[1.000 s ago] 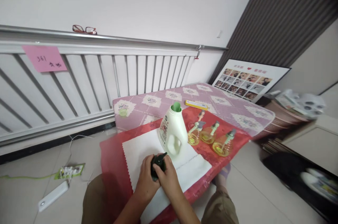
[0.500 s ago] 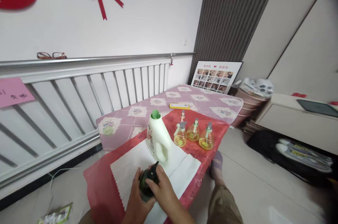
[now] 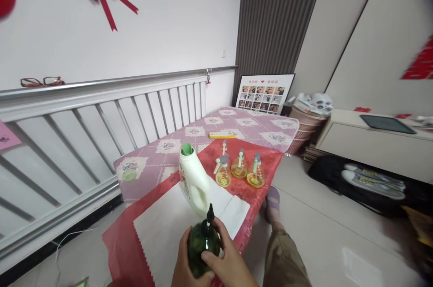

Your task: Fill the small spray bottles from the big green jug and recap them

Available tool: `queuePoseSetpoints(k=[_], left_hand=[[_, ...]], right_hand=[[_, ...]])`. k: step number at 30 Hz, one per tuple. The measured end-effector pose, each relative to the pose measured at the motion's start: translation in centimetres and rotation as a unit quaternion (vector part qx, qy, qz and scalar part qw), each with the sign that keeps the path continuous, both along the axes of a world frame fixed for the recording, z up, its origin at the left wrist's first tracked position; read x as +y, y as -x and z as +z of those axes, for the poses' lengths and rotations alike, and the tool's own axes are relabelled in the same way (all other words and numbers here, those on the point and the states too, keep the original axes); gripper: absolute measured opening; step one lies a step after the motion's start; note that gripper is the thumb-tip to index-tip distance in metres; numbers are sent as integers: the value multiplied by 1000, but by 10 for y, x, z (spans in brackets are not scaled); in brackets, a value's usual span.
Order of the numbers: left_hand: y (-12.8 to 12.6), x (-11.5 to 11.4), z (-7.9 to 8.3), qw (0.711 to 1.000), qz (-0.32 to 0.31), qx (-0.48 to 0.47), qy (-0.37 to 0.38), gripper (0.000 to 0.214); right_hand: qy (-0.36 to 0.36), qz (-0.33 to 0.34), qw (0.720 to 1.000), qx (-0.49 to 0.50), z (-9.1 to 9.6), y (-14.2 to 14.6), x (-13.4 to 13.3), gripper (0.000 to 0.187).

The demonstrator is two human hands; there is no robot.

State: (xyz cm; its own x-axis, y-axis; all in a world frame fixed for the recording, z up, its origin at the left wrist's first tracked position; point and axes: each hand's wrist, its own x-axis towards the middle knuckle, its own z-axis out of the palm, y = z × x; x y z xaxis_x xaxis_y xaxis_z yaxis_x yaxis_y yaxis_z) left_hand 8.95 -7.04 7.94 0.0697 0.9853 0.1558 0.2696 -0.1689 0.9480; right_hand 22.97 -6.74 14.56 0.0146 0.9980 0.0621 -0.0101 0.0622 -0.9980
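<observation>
Bottle (image 3: 198, 246), dark green and glossy, gripped from both sides at the near edge of the bench (image 3: 264, 127). The left hand (image 3: 182, 260) cups one flank; the right hand (image 3: 232, 260) closes round the other, its thumb laid across the front. The tapered nozzle (image 3: 210, 214) points up and away from the hands. Beyond it, the jug (image 3: 192, 176) stands on the white cloth (image 3: 155, 233), itself spread over the red sheet (image 3: 125, 233); four sprayers (image 3: 256, 178) are grouped to the jug's right. The body looks stiff and smooth, and so probably slippery if wet; whether it is glass or plastic, and hence how fragile, cannot be told, nor can its weight, since the contents are hidden. The rounded flanks appear the best hold, with palms opposed; the slender nozzle seems the weakest part and is best left free of load.
</observation>
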Motion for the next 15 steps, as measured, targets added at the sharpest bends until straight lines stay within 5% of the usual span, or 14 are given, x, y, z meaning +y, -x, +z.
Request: queuePoseSetpoints(k=[4,8,11,15], left_hand=[[-27,-2,-1,993,71,83,-53,86],[-48,-8,3,989,94,90,-71,76],[-48,-9,12,997,47,34,-51,81],[-31,-2,43,984,-102,-92,110,80]], right_hand=[[31,-69,997,-27,-35,-6,-9,85],[63,-131,984,-99,-30,-13,-8,90],[62,-74,989,-111,-10,-30,-4,88],[49,39,998,-29,10,-56,-4,90]])
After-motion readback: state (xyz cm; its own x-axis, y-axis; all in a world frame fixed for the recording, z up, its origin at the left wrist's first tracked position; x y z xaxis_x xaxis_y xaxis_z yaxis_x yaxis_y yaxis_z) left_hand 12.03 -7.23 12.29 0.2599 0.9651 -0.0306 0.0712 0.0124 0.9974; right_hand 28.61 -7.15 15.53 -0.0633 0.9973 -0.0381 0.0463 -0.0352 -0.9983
